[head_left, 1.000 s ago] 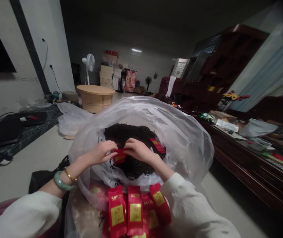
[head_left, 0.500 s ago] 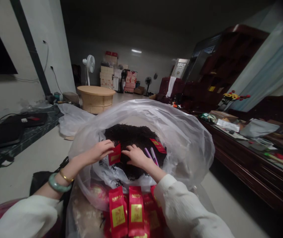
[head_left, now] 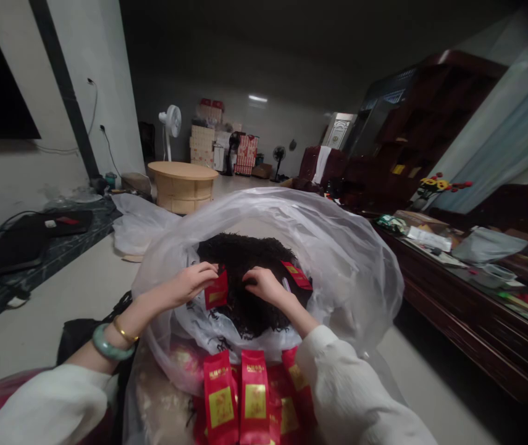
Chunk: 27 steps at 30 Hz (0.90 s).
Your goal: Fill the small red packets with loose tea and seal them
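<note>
Hands (head_left: 197, 278) — red packet (head_left: 217, 293) in left

Your single view: worn on your head, facing forward and down.
You look out between your left sleeve (head_left: 50, 402) and right sleeve (head_left: 356, 383), both close at the bottom edge, into the open mouth of a translucent plastic bag (head_left: 360, 266) near the middle; beyond it, your view reaches across the room to stacked cartons (head_left: 202, 145) by the far wall (head_left: 282, 99).

A round table (head_left: 183, 170) stands on pale floor (head_left: 120, 278) — behind it, a dim wall (head_left: 282, 120) bearing a bright streak (head_left: 257, 98).
</note>
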Each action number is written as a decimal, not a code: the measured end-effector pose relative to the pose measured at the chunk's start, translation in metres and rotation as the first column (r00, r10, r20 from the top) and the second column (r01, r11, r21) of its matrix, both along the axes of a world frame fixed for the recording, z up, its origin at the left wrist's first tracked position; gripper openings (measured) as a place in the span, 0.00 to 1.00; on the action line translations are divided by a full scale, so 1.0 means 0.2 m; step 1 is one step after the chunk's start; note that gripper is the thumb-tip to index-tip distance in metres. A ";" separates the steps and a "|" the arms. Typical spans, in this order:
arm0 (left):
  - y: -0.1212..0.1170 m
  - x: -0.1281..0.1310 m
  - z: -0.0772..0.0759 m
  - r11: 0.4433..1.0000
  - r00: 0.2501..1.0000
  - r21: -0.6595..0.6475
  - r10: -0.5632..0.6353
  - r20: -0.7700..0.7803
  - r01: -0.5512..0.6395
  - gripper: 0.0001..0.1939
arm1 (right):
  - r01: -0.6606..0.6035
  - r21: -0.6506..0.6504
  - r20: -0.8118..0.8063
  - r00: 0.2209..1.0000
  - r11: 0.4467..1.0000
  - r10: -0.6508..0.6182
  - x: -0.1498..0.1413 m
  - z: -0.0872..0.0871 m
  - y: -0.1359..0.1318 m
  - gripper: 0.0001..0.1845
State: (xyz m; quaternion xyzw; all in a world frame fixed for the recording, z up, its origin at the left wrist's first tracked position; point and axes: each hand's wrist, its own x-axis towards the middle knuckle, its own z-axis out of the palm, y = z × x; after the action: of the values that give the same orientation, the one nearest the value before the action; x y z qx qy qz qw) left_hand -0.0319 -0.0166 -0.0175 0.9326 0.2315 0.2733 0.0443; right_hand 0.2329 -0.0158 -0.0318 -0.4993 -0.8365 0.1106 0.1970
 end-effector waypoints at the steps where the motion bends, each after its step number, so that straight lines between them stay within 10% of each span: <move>1: 0.00 0.00 0.00 1.000 1.000 -0.001 0.001 0.002 -0.001 0.12 | 0.019 -0.016 -0.042 0.999 1.000 -0.020 0.00 0.00 0.01 0.12; 8: -0.02 0.03 0.02 1.000 0.999 -0.008 0.014 -0.033 -0.014 0.12 | 0.033 -0.019 0.135 0.990 0.999 -0.030 -0.07 0.00 -0.03 0.35; 12: -0.03 0.04 0.01 1.000 0.999 0.005 0.026 -0.026 -0.026 0.12 | -0.002 -0.029 0.214 0.977 1.000 0.008 -0.12 0.00 -0.01 0.20; 18: -0.03 0.04 -0.01 0.999 0.999 0.004 0.034 -0.015 -0.034 0.12 | 0.095 -0.021 -0.237 0.967 0.995 -0.098 -0.06 0.03 0.05 0.13; 23: -0.03 0.09 0.02 1.000 1.000 0.007 0.028 -0.008 -0.028 0.10 | 0.008 -0.371 -0.801 0.502 0.928 -0.325 -0.02 0.05 0.08 0.14; 27: -0.03 0.13 0.04 1.000 1.000 0.021 0.016 0.006 -0.016 0.10 | -0.226 -0.449 -0.893 0.131 0.864 -0.430 -0.03 0.10 0.07 0.11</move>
State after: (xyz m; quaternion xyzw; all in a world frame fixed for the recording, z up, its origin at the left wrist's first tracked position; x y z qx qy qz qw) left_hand -0.0067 -0.0227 -0.0101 0.9303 0.2358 0.2789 0.0329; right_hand 0.2274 -0.0019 -0.0127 -0.3911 -0.4005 0.6007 0.5708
